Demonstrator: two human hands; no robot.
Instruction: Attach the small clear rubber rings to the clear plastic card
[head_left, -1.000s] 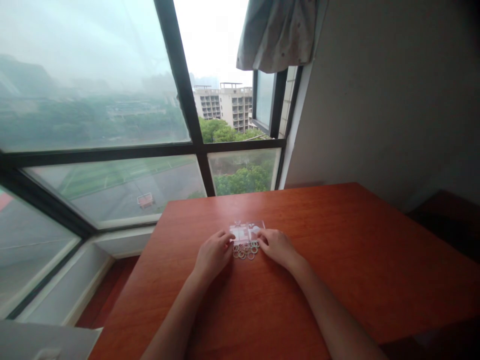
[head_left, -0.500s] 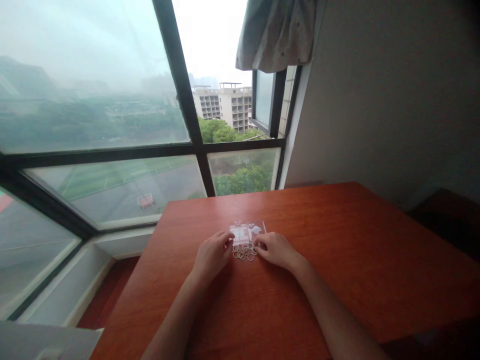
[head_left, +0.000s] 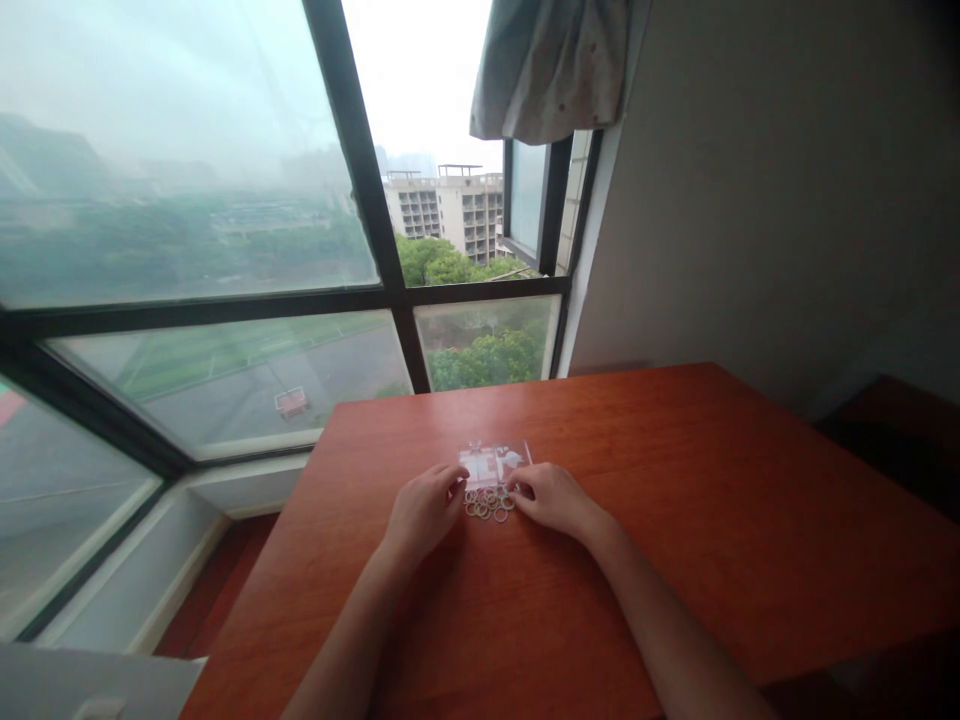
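A small heap of pale rings point(head_left: 488, 503) lies on the reddish wooden table point(head_left: 675, 500). Just behind it lies a small clear plastic packet point(head_left: 493, 462) with white print. My left hand point(head_left: 424, 512) rests palm down at the left side of the heap, fingertips touching the packet's near left corner. My right hand point(head_left: 550, 496) lies at the right side, its fingertips at the edge of the rings. Whether either hand pinches a ring is too small to tell.
A large window with a dark frame point(head_left: 375, 200) runs behind and to the left of the table. A grey wall point(head_left: 750, 200) stands at the right, with a curtain point(head_left: 555, 65) bunched at the top. A dark piece of furniture point(head_left: 892, 430) sits at the far right.
My right hand has slid a little left, closing in on the rings. My left hand has barely moved.
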